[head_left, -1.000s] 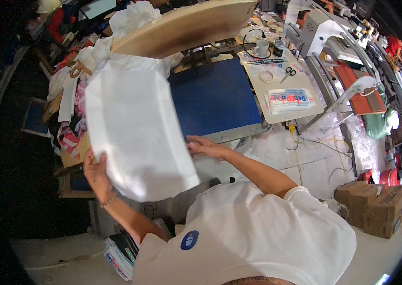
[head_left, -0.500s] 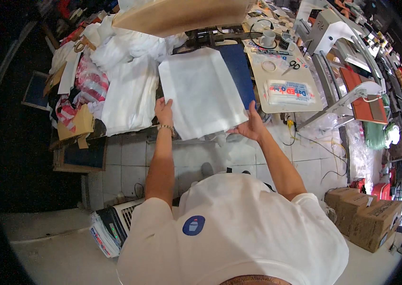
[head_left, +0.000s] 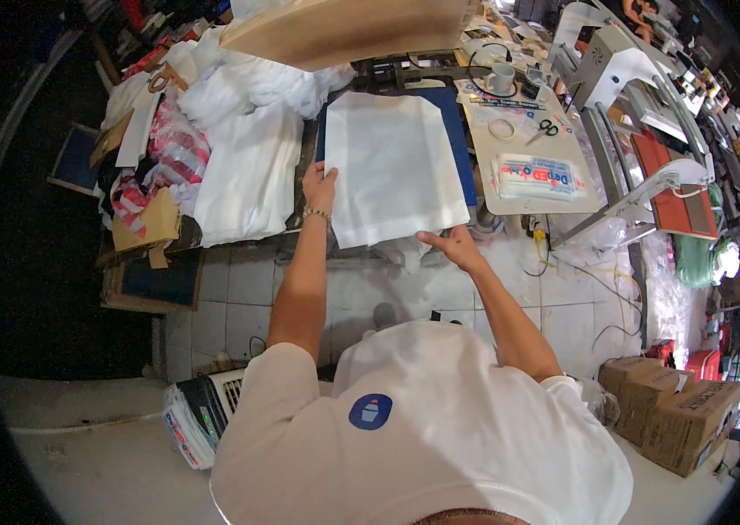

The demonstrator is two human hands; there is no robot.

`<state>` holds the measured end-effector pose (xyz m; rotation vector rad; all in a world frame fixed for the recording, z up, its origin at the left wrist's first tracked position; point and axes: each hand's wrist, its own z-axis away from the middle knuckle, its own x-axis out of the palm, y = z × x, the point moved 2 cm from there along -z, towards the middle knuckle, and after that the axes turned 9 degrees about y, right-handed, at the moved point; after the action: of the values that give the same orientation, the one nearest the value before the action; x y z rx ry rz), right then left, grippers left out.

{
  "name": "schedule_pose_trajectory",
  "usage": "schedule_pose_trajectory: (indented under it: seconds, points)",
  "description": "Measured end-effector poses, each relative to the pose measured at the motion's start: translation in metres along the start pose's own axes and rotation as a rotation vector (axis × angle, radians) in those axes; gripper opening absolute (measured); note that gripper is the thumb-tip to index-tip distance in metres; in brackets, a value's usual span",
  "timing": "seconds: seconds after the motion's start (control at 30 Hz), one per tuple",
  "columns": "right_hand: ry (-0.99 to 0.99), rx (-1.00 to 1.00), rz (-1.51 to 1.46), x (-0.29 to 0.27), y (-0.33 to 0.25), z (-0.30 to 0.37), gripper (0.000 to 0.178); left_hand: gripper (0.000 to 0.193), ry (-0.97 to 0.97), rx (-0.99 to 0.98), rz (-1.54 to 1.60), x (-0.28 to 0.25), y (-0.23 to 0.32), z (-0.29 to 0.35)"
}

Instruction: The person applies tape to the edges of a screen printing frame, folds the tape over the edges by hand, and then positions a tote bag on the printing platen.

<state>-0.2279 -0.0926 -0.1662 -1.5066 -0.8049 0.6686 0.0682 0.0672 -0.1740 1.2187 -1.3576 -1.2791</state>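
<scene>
White fabric bag laid flat on the blue press bed, both hands at its edges.

The flat white rectangular fabric bag lies on the dark blue press platen, long axis running away from the person, near edge overhanging. The left hand rests with fingers spread on the bag's left edge, not clenched. The right hand pinches the near lower edge and is the closer hand. A stack of white fabric lies just left.
</scene>
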Motion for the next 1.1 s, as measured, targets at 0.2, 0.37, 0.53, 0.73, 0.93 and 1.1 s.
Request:
schedule_pose_trajectory:
  seconds: [0.2, 0.37, 0.53, 0.73, 0.93, 1.1]
  points:
    - [-0.046, -0.077, 0.051, 0.014, -0.017, -0.004, 0.062, 0.027, 0.025, 0.049, -0.007, -0.001, 0.001, 0.001]
    - [-0.044, 0.094, 0.021, 0.018, -0.004, 0.009, 0.040, 0.023, 0.071, 0.123, -0.079, 0.003, -0.004, -0.010]
    - [-0.022, 0.567, -0.177, 0.019, 0.022, 0.029, 0.030, 0.026, 0.062, 0.169, -0.381, 0.007, -0.015, -0.012]
    - [0.004, 0.548, -0.178, 0.010, 0.060, 0.036, 0.027, 0.038, 0.001, 0.225, -0.620, 0.003, -0.015, -0.014]
    - [-0.031, 0.524, -0.118, 0.000, 0.057, 0.032, 0.034, 0.034, 0.025, 0.225, -0.647, -0.001, -0.026, -0.023]
    - [0.129, 0.443, -0.218, -0.025, 0.054, 0.014, 0.034, 0.036, -0.003, 0.254, -0.579, 0.005, -0.035, -0.030]
